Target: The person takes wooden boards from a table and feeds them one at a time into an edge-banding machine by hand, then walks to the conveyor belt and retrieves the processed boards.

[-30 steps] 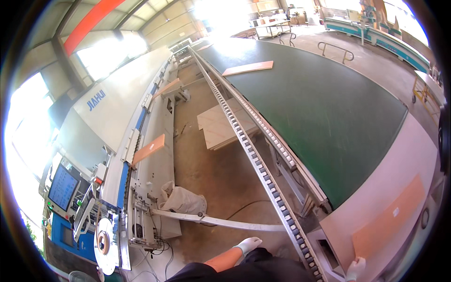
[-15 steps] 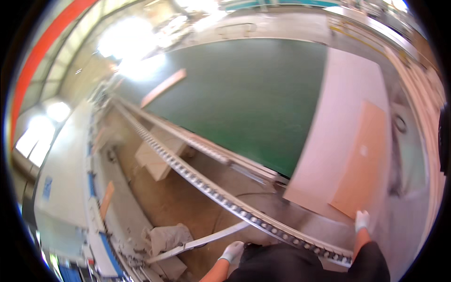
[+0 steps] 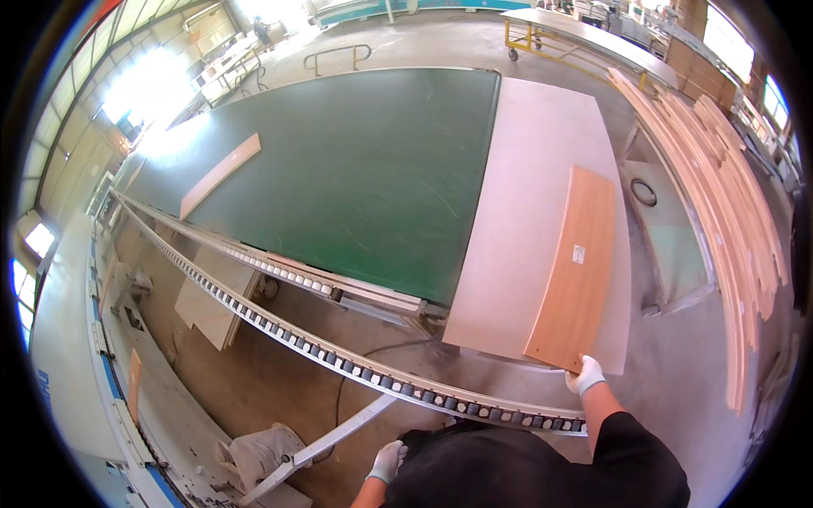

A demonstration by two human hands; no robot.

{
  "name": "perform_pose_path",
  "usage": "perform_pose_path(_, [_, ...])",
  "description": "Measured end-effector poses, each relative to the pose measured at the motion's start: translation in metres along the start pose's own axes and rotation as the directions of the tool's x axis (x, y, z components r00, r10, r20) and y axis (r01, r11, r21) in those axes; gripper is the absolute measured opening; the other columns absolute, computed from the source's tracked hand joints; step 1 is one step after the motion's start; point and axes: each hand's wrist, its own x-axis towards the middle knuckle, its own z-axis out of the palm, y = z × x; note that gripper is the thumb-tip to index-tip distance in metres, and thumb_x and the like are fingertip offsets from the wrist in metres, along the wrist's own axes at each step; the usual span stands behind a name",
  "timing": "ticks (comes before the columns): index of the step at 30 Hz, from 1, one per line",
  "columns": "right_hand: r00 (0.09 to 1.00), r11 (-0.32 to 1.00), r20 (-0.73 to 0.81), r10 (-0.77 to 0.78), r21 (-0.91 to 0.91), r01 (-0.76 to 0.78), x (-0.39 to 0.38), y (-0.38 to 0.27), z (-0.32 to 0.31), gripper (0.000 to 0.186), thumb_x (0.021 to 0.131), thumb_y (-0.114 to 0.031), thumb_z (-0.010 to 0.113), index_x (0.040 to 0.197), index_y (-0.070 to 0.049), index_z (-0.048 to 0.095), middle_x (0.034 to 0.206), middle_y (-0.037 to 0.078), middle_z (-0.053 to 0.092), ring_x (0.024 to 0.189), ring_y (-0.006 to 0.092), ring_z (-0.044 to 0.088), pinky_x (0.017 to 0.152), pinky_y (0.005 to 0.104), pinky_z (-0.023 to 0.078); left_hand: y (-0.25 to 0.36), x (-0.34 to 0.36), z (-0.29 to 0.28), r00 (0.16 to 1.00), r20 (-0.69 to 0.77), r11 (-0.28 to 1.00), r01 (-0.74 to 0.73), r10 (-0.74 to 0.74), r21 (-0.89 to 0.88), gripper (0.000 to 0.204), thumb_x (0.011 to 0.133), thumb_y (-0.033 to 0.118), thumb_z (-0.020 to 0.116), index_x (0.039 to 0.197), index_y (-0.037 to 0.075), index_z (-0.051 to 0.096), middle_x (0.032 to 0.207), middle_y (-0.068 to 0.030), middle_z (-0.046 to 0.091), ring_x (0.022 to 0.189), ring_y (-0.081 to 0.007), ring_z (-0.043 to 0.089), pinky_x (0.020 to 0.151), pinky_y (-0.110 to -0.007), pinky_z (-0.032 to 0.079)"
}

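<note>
Item: orange-brown wood panel [image 3: 574, 269] — long, flat, lying on a pale board [image 3: 529, 186] just right of the green conveyor table [image 3: 356, 169], so its near end is within reach.
Right hand [image 3: 585, 375], white-gloved — fingers closed on the panel's near corner, gripping it.
Left hand [image 3: 389, 461], white-gloved — hangs low, well short of the green table, holding nothing visible; whether clenched cannot be told.
Roller rail [image 3: 339, 360] — along the table's near edge.
Stacked wood strips [image 3: 728, 203] — far right of the table.
</note>
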Motion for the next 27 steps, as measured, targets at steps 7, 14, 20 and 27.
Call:
perform_pose_path(7, [0.982,0.979,0.184,0.049,0.184,-0.083,-0.021,0.006,-0.010,0.018,0.096,-0.029,0.055,0.106,-0.015,0.061,0.096,0.001,0.069,0.079,0.0175,0.066,0.057,0.0312,0.056,0.179,-0.107,0.095,0.905,0.027,0.903,-0.421,0.424,-0.080,0.039,0.100,0.030,0.047,0.120,-0.002,0.059,0.104,-0.0129,0.068,0.084,-0.0222,0.066,0.075,-0.036,0.054])
perform_pose_path(14, [0.879,1.000,0.476,-0.017,-0.010,0.025,-0.136,0.002,0.043,0.017,0.097,-0.026,0.054,0.103,-0.012,0.060,0.087,0.006,0.065,0.071,0.0195,0.062,0.054,0.0285,0.052,0.305,-0.158,0.169,0.705,0.353,0.782,-0.603,0.615,-0.158,0.047,0.102,0.035,0.046,0.124,-0.004,0.058,0.109,-0.0154,0.067,0.101,-0.0233,0.064,0.093,-0.037,0.050])
perform_pose_path(20, [0.596,0.959,0.793,0.124,-0.250,0.134,-0.233,0.066,0.079,0.020,0.090,-0.023,0.062,0.102,-0.008,0.059,0.084,0.007,0.063,0.071,0.0200,0.061,0.060,0.0293,0.051,0.294,-0.162,0.231,0.643,0.571,0.798,-0.601,0.509,-0.034,0.072,0.096,0.044,0.057,0.144,-0.004,0.035,0.135,-0.0191,0.052,0.122,-0.0275,0.053,0.103,-0.042,0.042])
perform_pose_path(27, [0.444,0.940,0.846,0.296,-0.342,0.025,-0.262,0.116,0.068,0.053,0.090,-0.030,0.062,0.133,-0.002,0.046,0.122,0.012,0.060,0.109,0.0281,0.059,0.091,0.0402,0.050,0.269,-0.184,0.223,0.785,0.225,0.795,-0.478,0.577,-0.374,0.048,0.096,0.021,0.058,0.134,-0.006,0.045,0.127,-0.0127,0.057,0.116,-0.0216,0.056,0.099,-0.037,0.045])
